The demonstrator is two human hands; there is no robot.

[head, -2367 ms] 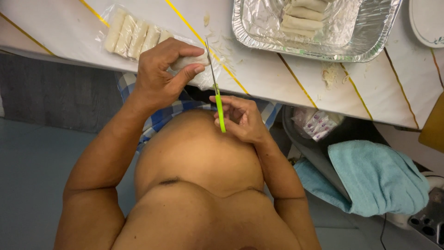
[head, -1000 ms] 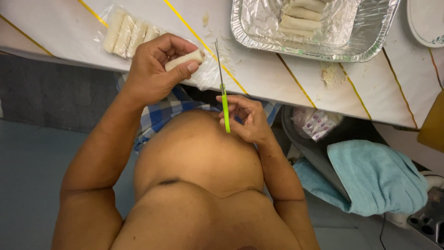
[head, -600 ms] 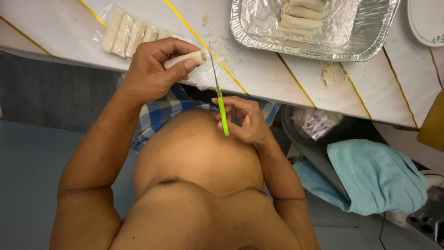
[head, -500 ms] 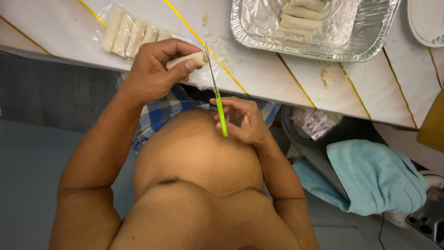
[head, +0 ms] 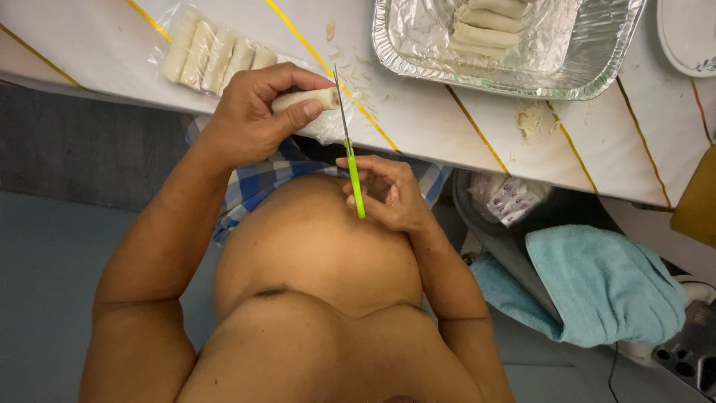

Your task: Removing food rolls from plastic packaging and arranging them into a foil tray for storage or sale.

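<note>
A white surface (head: 447, 127) with yellow lines runs across the top of the frame; a blue towel (head: 604, 287) lies bunched at the lower right, below its edge; a foil tray (head: 597, 67) sits at the upper middle and right, with pale rolls (head: 485, 22) lying in it; a clear bag (head: 216, 56) of more rolls rests at the upper left, near the surface's edge. The left hand (head: 250, 119), just left of centre, has its fingers (head: 298, 112) clenched around a single roll (head: 306, 98), one end sticking out toward the right; the right hand (head: 388, 194), at centre, grips the green handles of the scissors (head: 348, 149), its fingers (head: 365, 166) curled through them; the thin blades point up the frame, their tips right at the exposed end of the roll; whether the blades are parted I cannot tell.
</note>
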